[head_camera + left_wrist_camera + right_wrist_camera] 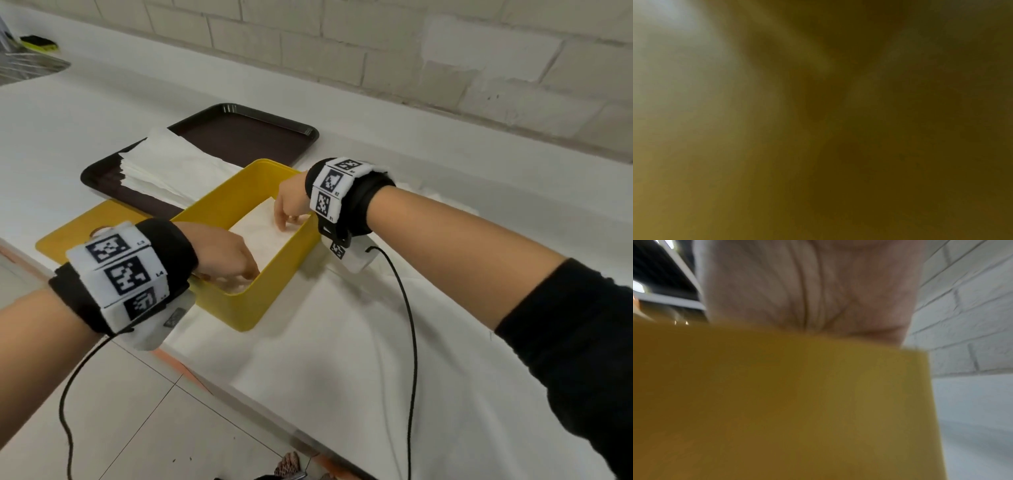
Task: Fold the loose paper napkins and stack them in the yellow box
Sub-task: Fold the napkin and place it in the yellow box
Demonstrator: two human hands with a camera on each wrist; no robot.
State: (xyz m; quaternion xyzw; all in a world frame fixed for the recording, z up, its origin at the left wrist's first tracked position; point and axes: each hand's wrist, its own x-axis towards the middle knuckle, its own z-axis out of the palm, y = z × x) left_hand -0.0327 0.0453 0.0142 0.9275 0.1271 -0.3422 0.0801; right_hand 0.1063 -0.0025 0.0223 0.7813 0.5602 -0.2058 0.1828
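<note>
A yellow box (246, 308) stands on the white counter, with a white folded napkin (260, 236) lying inside it. My left hand (236, 270) reaches over the near-left rim, its fingers down on the napkin's near end. My right hand (287, 212) reaches over the far-right rim and its fingertips touch the napkin's far end. Whether either hand pinches the paper cannot be told. A stack of loose white napkins (171, 168) lies on the dark tray (246, 133) behind the box. The right wrist view shows only my palm (818, 288) above the box wall (777, 402); the left wrist view is a dark yellow blur.
A yellow lid (78, 229) lies flat to the left of the box. A white cloth (342, 359) covers the counter in front and to the right. A sink (24, 68) with a green sponge (37, 42) is at the far left. A tiled wall (445, 68) runs behind.
</note>
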